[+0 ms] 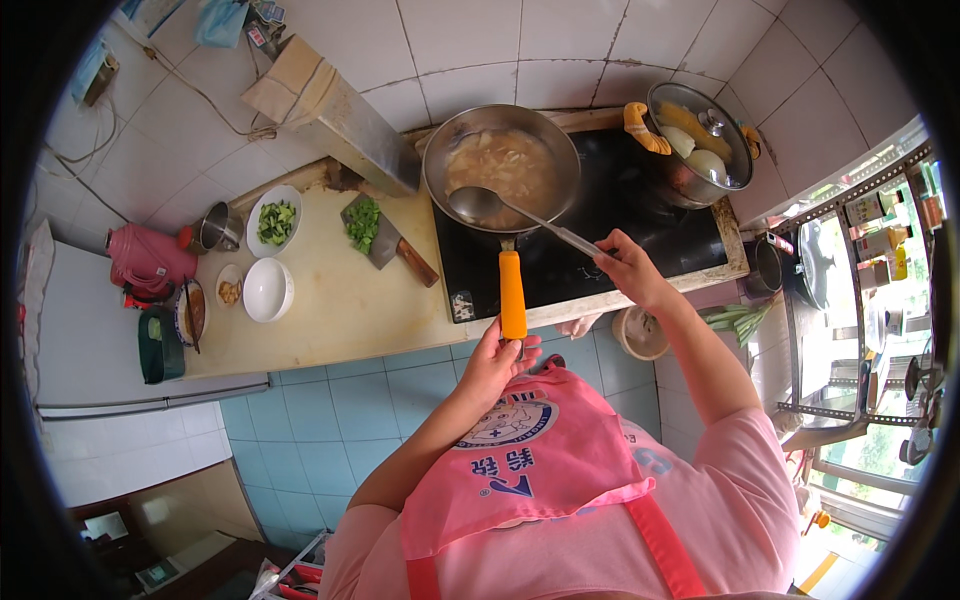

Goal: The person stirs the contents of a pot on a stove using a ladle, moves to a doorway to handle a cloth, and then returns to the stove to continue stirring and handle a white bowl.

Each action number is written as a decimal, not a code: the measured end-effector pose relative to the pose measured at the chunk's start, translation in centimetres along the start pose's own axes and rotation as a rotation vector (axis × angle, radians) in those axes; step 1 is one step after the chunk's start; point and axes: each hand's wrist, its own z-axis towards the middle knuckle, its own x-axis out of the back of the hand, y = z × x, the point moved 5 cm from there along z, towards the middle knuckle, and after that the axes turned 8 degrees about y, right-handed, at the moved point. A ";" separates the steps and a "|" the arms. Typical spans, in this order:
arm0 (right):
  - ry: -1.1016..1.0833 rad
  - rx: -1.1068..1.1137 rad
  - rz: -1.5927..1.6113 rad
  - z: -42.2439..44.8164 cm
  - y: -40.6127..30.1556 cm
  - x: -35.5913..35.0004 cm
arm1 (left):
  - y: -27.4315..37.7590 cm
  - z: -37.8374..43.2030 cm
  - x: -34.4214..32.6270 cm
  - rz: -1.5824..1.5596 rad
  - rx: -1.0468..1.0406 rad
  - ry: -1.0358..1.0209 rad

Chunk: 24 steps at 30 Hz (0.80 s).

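A metal wok sits on the black cooktop, with a brownish, soupy dish of pale pieces inside. My left hand is at the end of the wok's yellow handle, thumb against it and some fingers extended underneath. In my right hand is the grey handle of a metal ladle. The ladle's bowl is over the near left part of the food, inside the wok's rim; whether its underside touches the food is hidden.
Right of the wok stands a glass-lidded pot. Left on the counter, a cleaver carries chopped greens. Beyond it are a dish of cut green vegetables, a white bowl and a pink kettle. A metal duct rises behind.
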 end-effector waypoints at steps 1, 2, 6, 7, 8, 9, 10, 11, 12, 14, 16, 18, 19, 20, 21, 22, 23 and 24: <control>-0.013 -0.021 0.001 0.0 0.0 0.0 | 0.0 0.0 0.0 -0.003 0.002 -0.002; -0.026 -0.043 0.003 -0.1 0.0 -0.1 | 0.0 0.0 0.0 -0.006 0.004 -0.004; -0.074 -0.128 0.050 -0.6 0.2 -0.6 | 0.1 0.0 0.0 0.008 0.001 -0.008; -0.082 -0.096 0.053 -0.6 0.6 -0.8 | 0.1 0.1 0.0 0.009 0.003 -0.014; -0.088 -0.064 0.055 -0.6 0.6 -1.0 | 0.1 0.1 -0.1 0.010 0.005 -0.019; -0.090 -0.064 0.056 -0.7 0.1 -1.1 | 0.1 0.1 0.0 0.010 0.005 -0.018; -0.104 -0.135 0.090 -0.9 -0.5 -1.2 | 0.0 0.2 0.1 0.007 0.002 -0.020; -0.117 -0.205 0.124 -1.1 -0.7 -1.4 | 0.0 0.2 0.2 0.004 -0.002 -0.022; -0.114 -0.205 0.125 -1.1 -0.5 -1.3 | 0.0 0.2 0.1 0.006 -0.001 -0.025; -0.160 -0.426 0.466 -1.4 0.9 -2.0 | 0.1 0.2 -0.1 0.012 0.007 -0.014; -0.138 -0.465 0.558 -1.4 1.4 -2.3 | 0.1 0.1 -0.2 0.014 0.007 -0.008; -0.117 -0.506 0.650 -1.4 1.8 -2.6 | 0.1 0.1 -0.1 0.014 0.008 0.000; -0.075 -0.511 0.685 -1.4 2.0 -2.6 | 0.1 0.1 -0.2 0.016 0.006 -0.003; -0.033 -0.517 0.719 -1.4 2.1 -2.6 | 0.1 0.1 -0.2 0.018 0.004 -0.006; -0.033 -0.517 0.720 -1.4 2.4 -2.6 | 0.1 0.1 -0.1 0.018 0.004 -0.005; -0.003 -0.453 0.697 -1.3 2.4 -2.4 | 0.0 0.1 -0.1 0.011 0.003 -0.008; 0.028 -0.388 0.674 -1.2 2.3 -2.1 | 0.0 0.1 -0.1 0.003 0.002 -0.012; 0.027 -0.388 0.674 -1.2 2.4 -1.9 | 0.0 0.1 -0.1 0.003 0.002 -0.010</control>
